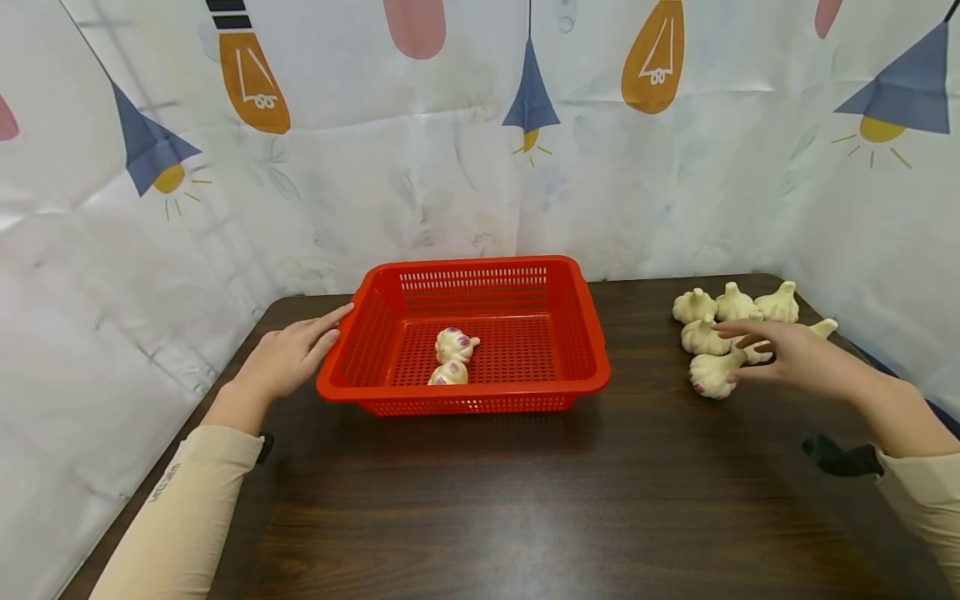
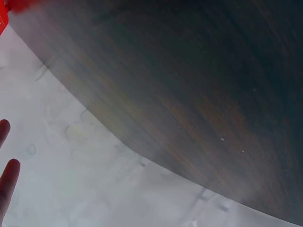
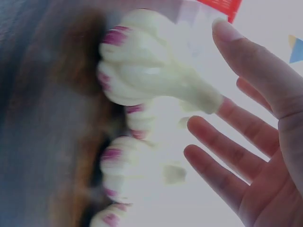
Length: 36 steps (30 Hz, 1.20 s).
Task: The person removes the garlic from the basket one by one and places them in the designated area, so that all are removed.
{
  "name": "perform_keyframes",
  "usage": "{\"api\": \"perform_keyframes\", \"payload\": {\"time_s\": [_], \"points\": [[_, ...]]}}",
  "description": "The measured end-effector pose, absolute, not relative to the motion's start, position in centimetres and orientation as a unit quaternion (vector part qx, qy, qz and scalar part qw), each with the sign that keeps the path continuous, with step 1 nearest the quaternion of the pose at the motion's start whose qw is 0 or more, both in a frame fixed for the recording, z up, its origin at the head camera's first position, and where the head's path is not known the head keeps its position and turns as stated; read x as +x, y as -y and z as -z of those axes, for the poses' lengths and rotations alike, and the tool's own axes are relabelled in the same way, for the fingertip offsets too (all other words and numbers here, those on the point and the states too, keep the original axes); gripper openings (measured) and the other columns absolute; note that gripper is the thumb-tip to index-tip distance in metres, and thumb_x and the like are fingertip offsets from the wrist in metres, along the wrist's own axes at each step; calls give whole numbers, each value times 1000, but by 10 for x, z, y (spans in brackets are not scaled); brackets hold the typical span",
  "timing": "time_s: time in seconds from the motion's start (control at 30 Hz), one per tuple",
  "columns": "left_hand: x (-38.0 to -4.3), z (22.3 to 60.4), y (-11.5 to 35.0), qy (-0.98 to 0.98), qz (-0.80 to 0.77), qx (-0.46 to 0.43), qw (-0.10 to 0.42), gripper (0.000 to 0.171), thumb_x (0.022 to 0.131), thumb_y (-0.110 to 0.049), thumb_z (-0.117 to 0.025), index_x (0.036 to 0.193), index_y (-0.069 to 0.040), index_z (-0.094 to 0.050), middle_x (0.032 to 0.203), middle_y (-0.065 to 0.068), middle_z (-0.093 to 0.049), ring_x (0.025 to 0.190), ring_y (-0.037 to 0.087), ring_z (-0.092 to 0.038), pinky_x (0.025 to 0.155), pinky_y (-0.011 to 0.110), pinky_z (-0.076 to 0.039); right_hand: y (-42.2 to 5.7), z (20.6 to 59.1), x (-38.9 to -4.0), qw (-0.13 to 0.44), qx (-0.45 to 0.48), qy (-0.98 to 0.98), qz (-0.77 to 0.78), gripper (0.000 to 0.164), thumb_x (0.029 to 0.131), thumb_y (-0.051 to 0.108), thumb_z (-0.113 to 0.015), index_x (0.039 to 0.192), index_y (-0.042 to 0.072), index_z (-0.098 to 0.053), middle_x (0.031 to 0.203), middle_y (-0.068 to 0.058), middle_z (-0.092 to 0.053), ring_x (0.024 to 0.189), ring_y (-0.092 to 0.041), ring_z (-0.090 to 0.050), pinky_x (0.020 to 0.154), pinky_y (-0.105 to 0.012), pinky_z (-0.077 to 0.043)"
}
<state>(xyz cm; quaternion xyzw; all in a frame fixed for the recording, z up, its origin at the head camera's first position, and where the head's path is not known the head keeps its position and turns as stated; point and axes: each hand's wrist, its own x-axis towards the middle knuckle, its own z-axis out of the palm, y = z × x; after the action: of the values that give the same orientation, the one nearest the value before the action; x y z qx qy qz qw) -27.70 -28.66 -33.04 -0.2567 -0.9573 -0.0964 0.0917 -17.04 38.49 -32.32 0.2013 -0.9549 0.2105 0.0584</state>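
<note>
A red plastic basket (image 1: 480, 389) stands on the table with two garlic bulbs (image 1: 454, 346) inside, near its middle left. My left hand (image 1: 288, 354) is at the basket's left side, its fairly straight fingertips at the rim; the left wrist view catches only two fingertips (image 2: 8, 182). On the right, my right hand (image 1: 798, 354) hovers over a cluster of garlic bulbs (image 1: 694, 306). Its thumb and fingers are spread apart around the stem side of the nearest garlic bulb (image 1: 711, 375). In the right wrist view, that garlic bulb (image 3: 142, 61) has its stem between thumb and fingers, not pinched.
A dark wooden table (image 1: 480, 500) carries everything. Behind it and along both sides hangs a white printed curtain (image 1: 480, 192), close to the table's edges. Several garlic bulbs lie close together at the table's right rear corner. A dark band (image 1: 843, 457) is at the right wrist.
</note>
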Motion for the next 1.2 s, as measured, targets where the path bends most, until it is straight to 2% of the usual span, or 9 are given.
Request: {"api": "perform_keyframes", "payload": {"time_s": [0.07,0.13,0.23,0.33,0.5,0.67,0.87,1.0,1.2], "points": [[-276,330,287,958,97,-255,91,54,111,-38,-38,162,-19,-35,143,26,-56,124,46,-55,95,65,-46,-383,320,-171,78,206,955,-199,65,80,12,-89,138,4,-61,129,-12,-67,105,-14,-66,73,-31,-56],[-276,330,287,958,97,-255,90,54,111,-38,-38,162,-19,-35,143,26,-56,124,46,-55,95,65,-46,-381,316,-171,107,223,947,-204,63,79,6,-88,136,4,-63,128,-5,-67,106,-6,-65,77,-23,-54],[-276,330,287,958,97,-254,90,54,111,-38,-37,162,-19,-35,143,26,-55,124,46,-55,95,65,-46,-375,311,-173,150,250,932,-218,60,78,-2,-87,134,6,-65,127,13,-63,105,12,-57,80,-12,-48],[-276,330,287,958,96,-255,91,54,111,-38,-37,162,-19,-35,143,26,-55,125,46,-55,94,65,-46,-363,305,-175,173,266,919,-234,58,80,-6,-83,134,7,-66,126,22,-60,106,17,-53,83,-8,-46],[-277,331,287,957,96,-259,94,54,111,-38,-38,162,-20,-35,144,26,-55,125,45,-55,94,65,-46,-339,299,-178,198,283,905,-249,52,83,-6,-81,131,9,-69,123,12,-66,104,12,-59,87,-7,-44],[-277,332,287,956,97,-260,95,54,111,-38,-38,162,-20,-35,144,25,-55,125,45,-55,93,65,-47,-312,294,-184,192,301,893,-274,53,84,-10,-78,132,11,-69,124,15,-65,103,6,-62,85,-11,-47],[-277,332,288,956,98,-259,93,54,111,-38,-37,162,-20,-35,144,26,-55,125,46,-54,93,65,-47,-268,292,-194,221,302,868,-328,43,86,-12,-76,126,3,-71,116,-5,-73,96,-3,-68,85,-14,-51],[-277,332,288,956,98,-261,96,54,111,-39,-37,162,-20,-35,144,27,-55,125,46,-54,93,65,-47,-239,291,-200,215,288,861,-361,33,90,-7,-74,122,2,-72,114,-9,-74,94,-14,-72,83,-16,-53],[-278,333,288,956,100,-259,98,54,111,-38,-38,161,-20,-36,144,27,-55,124,46,-55,92,65,-47,-202,289,-211,171,295,863,-374,29,94,-1,-72,122,5,-73,113,-7,-74,95,-21,-72,84,-36,-58]]}}
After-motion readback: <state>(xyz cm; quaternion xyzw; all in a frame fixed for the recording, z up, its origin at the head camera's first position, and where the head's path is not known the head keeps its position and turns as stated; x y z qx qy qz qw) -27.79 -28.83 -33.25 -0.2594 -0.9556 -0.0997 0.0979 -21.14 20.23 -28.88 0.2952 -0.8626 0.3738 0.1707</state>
